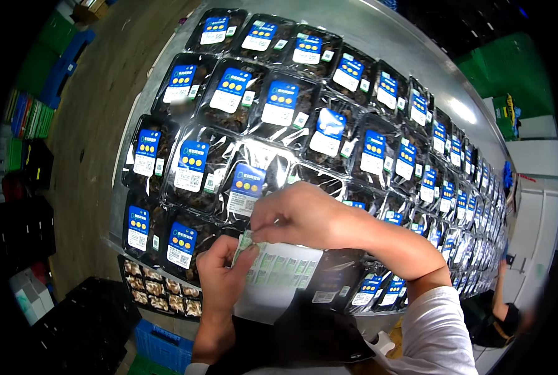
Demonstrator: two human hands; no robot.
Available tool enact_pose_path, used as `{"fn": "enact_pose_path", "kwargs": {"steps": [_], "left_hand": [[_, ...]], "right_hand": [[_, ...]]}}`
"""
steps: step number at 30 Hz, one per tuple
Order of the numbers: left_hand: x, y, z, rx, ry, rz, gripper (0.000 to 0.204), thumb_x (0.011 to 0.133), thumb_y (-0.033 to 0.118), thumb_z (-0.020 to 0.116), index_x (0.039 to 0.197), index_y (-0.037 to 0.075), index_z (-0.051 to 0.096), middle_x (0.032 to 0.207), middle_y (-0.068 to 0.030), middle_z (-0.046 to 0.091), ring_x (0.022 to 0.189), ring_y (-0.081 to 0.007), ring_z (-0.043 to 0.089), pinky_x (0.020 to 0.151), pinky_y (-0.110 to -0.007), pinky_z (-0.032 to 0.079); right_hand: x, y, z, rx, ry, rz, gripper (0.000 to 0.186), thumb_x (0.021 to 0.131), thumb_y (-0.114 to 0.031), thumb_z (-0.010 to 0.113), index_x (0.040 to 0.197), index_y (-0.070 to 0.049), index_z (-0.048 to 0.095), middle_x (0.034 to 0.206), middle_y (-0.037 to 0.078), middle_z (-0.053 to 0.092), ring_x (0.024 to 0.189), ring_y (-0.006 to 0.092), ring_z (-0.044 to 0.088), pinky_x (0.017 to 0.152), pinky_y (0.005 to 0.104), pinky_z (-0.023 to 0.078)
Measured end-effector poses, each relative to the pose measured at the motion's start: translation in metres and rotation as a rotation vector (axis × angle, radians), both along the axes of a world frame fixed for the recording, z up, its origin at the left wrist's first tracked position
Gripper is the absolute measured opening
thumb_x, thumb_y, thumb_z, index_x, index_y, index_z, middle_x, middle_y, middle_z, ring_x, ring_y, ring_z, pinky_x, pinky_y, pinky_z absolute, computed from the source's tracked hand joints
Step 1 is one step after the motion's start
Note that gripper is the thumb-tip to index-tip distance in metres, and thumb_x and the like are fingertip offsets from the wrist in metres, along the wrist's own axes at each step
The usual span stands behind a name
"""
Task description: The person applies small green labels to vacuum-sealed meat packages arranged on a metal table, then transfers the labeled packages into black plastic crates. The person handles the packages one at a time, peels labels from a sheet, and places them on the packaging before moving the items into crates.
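My left hand (222, 272) pinches the left edge of a white sheet of small green-and-white stickers (285, 265) between thumb and fingers. Over the sheet's upper left corner, my right hand (301, 215) is closed, its fingertips pinched close to my left thumb. What lies between those right fingertips is too small to make out. Just beyond my hands sits a black film-wrapped tray (249, 181) with a blue-and-white label. Next to it, another wrapped tray (316, 178) is partly covered by my right hand and shows no blue label in its visible part.
Rows of similar dark wrapped trays (229, 94) cover the metal table (379, 28), most with a blue label and small green-white sticker. Pale mushrooms fill a divided tray (160, 287) at the near left. A blue crate (160, 344) stands below. Another person's arm (500, 294) shows at right.
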State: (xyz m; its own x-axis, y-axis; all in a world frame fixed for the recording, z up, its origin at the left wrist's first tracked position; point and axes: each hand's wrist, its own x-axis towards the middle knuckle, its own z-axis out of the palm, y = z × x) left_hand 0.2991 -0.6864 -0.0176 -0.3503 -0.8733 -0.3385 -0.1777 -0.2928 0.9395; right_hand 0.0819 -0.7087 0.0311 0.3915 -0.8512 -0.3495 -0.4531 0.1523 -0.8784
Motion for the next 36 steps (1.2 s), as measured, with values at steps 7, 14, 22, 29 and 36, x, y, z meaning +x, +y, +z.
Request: {"fn": "enact_pose_path", "kwargs": {"steps": [7,14,22,29,36], "left_hand": [[0.011,0.009,0.009,0.027,0.010,-0.013,0.016,0.081,0.001,0.068,0.070,0.000,0.057,0.060,0.0049,0.055,0.056,0.0003,0.044,0.050,-0.017,0.033],[0.017,0.001,-0.006,0.024,0.074,0.030,0.016,0.083,0.004,0.066,0.070,0.000,0.057,0.064,0.0043,0.054,0.061,-0.0009,0.042,0.053,-0.020,0.034],[0.017,-0.017,-0.008,0.082,0.075,-0.038,0.015,0.083,0.004,0.065,0.072,0.000,0.058,0.065,0.0035,0.056,0.061,-0.0011,0.044,0.055,-0.020,0.036],[0.016,-0.029,-0.006,0.111,0.096,-0.065,0.015,0.085,0.006,0.064,0.073,0.000,0.058,0.066,0.0030,0.057,0.061,-0.0008,0.044,0.054,-0.020,0.036],[0.011,-0.042,-0.010,0.095,0.078,-0.081,0.015,0.085,0.007,0.064,0.073,0.000,0.058,0.065,0.0031,0.057,0.060,-0.0008,0.044,0.054,-0.020,0.036]], "right_hand": [[0.013,0.020,-0.001,0.005,0.017,-0.091,0.015,0.084,-0.017,0.068,0.091,-0.003,0.064,0.075,0.012,0.067,0.068,0.0238,0.065,0.065,0.0330,0.050],[-0.029,0.032,-0.050,-0.111,-0.199,-0.677,0.014,0.090,-0.017,0.063,0.097,-0.004,0.065,0.076,0.003,0.067,0.067,0.0078,0.060,0.060,0.0223,0.048],[-0.169,0.072,-0.140,0.054,-0.068,-1.535,0.026,0.086,-0.028,0.070,0.071,-0.010,0.059,0.055,-0.005,0.046,0.042,0.0040,0.037,0.039,0.0222,0.026],[-0.195,0.045,-0.157,0.038,0.674,-1.332,0.034,0.078,-0.033,0.076,0.067,-0.003,0.065,0.060,0.006,0.059,0.051,0.0154,0.053,0.048,0.0305,0.042],[-0.181,0.025,-0.125,-0.023,0.436,-1.316,0.036,0.076,-0.034,0.077,0.080,-0.001,0.063,0.073,0.009,0.067,0.064,0.0170,0.063,0.060,0.0336,0.051]]}}
